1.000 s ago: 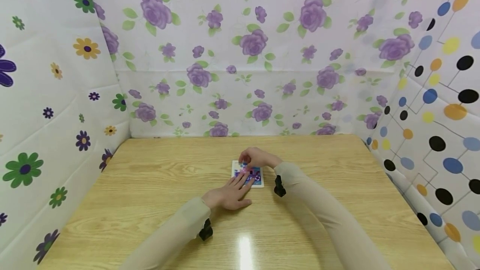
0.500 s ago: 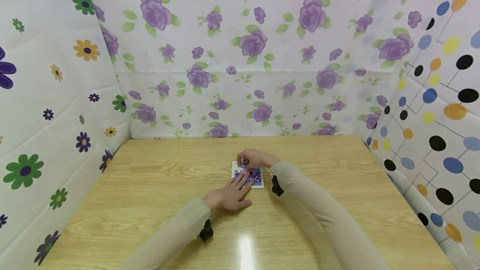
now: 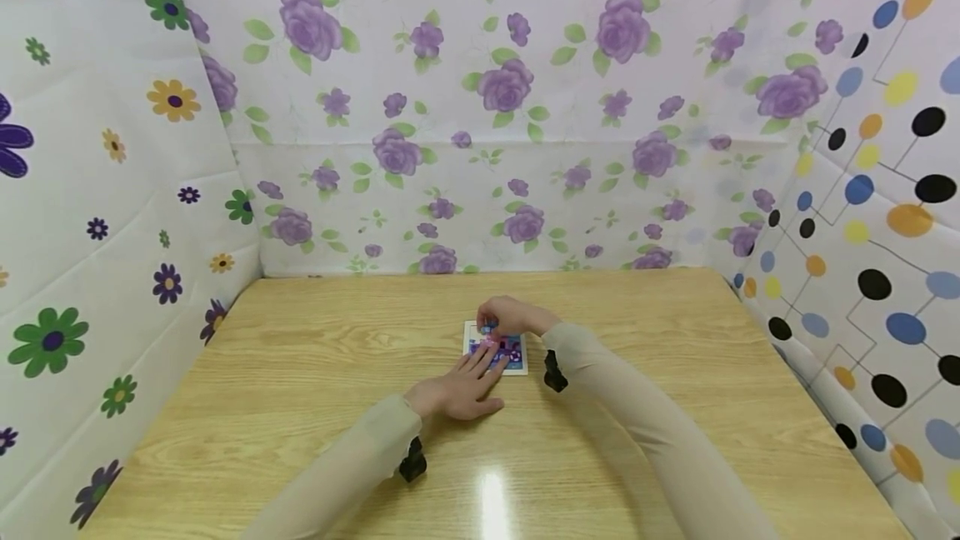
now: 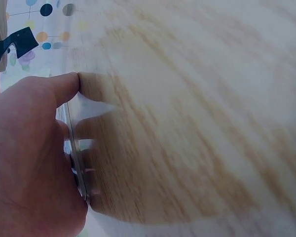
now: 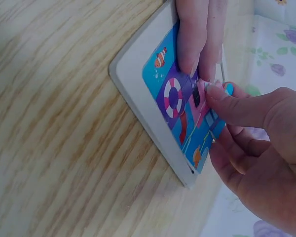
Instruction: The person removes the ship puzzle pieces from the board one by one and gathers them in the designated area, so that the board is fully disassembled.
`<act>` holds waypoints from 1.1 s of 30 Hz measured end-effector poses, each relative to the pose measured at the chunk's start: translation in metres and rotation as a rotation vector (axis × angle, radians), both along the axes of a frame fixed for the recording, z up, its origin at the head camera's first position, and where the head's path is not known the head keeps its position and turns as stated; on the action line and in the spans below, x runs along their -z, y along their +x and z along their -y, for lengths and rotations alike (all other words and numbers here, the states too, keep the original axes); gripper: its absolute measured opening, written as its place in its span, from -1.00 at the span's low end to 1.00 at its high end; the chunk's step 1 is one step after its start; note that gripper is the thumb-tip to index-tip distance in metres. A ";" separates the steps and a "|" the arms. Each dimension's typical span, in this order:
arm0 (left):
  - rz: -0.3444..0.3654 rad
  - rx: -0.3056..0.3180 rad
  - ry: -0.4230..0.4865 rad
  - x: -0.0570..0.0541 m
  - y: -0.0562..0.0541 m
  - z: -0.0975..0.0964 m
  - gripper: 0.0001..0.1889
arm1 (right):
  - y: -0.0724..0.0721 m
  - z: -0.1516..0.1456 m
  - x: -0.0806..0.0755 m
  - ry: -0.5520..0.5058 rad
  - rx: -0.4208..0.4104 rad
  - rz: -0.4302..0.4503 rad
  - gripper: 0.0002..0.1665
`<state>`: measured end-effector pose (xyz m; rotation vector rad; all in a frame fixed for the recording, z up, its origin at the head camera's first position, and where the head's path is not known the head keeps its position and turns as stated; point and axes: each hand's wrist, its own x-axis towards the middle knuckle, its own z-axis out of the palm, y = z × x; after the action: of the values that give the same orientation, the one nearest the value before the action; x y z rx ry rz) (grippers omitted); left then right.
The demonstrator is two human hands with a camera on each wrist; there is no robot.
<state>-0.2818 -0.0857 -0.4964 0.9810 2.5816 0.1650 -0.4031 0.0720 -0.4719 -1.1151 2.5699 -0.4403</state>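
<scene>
puzzle (image 5: 172, 96), flat near the middle of the table (image 3: 660, 332), a sea scene inside a white border (image 5: 130, 74); a lifebuoy print and a fish print show at its nearer end, seams at the farther end, where the hands hide part of the picture. a small blue piece (image 5: 229, 89) sits at that farther end, pinched between thumb and fingers of the right hand (image 3: 513, 317), which are narrowed on it; its outline is mostly covered, and whether it touches its place cannot be told. the left hand (image 3: 463, 392) holds nothing: fingers straight and laid over the puzzle from the near side, thumb spread off beside it.

likely faults, by judgement: the piece may be turned the wrong way, since the covering fingers hide its shape and print; its edge may ride up on a neighbour if pushed down at a tilt. the left fingertips, close beside the pinch, could block the spot or drag fitted pieces sideways. too light a press there may let the border slide on the smooth table, as nothing else is seen to brace it; a push at the far end might also lift loose pieces. a slack pinch could drop so small a part
</scene>
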 end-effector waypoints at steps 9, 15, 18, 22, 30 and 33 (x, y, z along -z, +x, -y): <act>0.001 -0.007 -0.010 0.000 -0.001 0.000 -0.22 | -0.003 -0.009 0.002 -0.096 0.034 0.061 -0.74; 0.003 -0.005 0.001 0.000 -0.001 -0.001 -0.23 | -0.005 -0.012 0.004 -0.156 0.050 0.052 -0.79; 0.002 -0.007 0.003 0.000 0.000 -0.001 -0.22 | -0.005 -0.015 0.004 -0.201 0.067 0.035 -0.82; 0.004 -0.008 0.000 0.002 -0.001 -0.001 -0.22 | -0.005 -0.018 0.005 -0.231 0.087 0.034 -0.85; 0.003 -0.011 0.003 0.002 -0.001 -0.002 -0.22 | -0.004 -0.026 0.007 -0.229 0.109 0.114 -0.82; 0.001 -0.012 0.000 0.002 -0.001 -0.002 -0.22 | -0.004 -0.028 0.008 -0.234 0.122 0.137 -0.81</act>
<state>-0.2824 -0.0840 -0.4982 0.9657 2.5873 0.1684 -0.4070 0.1000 -0.4799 -0.9650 2.5211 -0.8360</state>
